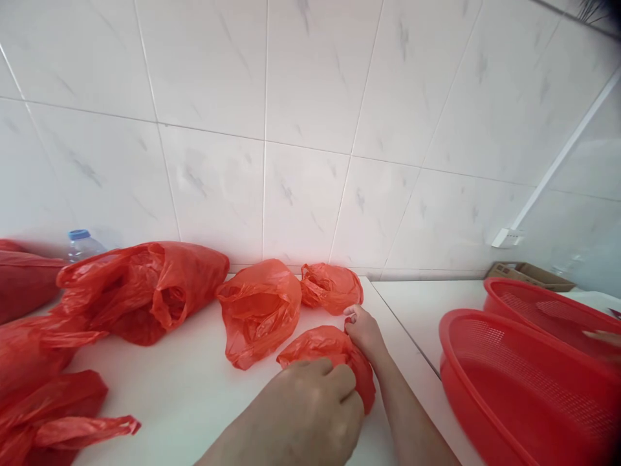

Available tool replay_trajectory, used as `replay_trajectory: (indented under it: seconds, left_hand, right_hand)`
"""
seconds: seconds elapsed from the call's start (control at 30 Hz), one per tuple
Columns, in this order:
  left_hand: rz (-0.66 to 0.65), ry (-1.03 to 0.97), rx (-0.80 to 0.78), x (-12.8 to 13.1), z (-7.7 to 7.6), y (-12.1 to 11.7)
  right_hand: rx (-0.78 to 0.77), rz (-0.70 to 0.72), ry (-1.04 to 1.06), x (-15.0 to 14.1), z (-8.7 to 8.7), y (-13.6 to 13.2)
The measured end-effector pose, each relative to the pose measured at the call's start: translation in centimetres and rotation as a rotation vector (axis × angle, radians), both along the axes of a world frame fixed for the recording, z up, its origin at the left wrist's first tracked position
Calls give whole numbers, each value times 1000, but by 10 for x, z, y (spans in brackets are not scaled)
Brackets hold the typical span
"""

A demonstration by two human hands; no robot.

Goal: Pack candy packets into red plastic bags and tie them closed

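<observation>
Directly in front of me a red plastic bag [313, 341] lies crumpled on the white table [184, 395]. My left hand [315, 404] is closed in a fist at its near side, and its fingertips are hidden behind the knuckles. At the bag's right edge, my right hand [365, 329] has thumb and fingers pinched on the red plastic. Just beyond are two more red bags: a bunched, open-mouthed one [264, 307] and a smaller one [334, 287] near the wall.
Full red bags [194, 278] crowd the left side, with a clear blue-capped bottle [83, 246] behind them. Two red perforated baskets [458, 323] stand at right, a cardboard box [531, 275] beyond. Part of another hand [604, 337] shows by the far basket. A tiled wall [310, 194] closes the back.
</observation>
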State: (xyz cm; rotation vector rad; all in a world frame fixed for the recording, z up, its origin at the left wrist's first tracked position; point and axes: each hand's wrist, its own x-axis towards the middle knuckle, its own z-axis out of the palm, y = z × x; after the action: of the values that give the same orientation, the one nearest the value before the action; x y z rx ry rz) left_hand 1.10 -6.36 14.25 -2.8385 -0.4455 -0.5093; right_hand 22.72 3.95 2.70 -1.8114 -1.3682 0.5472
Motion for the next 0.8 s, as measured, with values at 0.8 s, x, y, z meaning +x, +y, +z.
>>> replay_trajectory:
  seconds: [0.8]
  left_hand:
    - [258,138,-483,12,-50,35]
  right_hand:
    - [-33,-85,-127,50,-60,16]
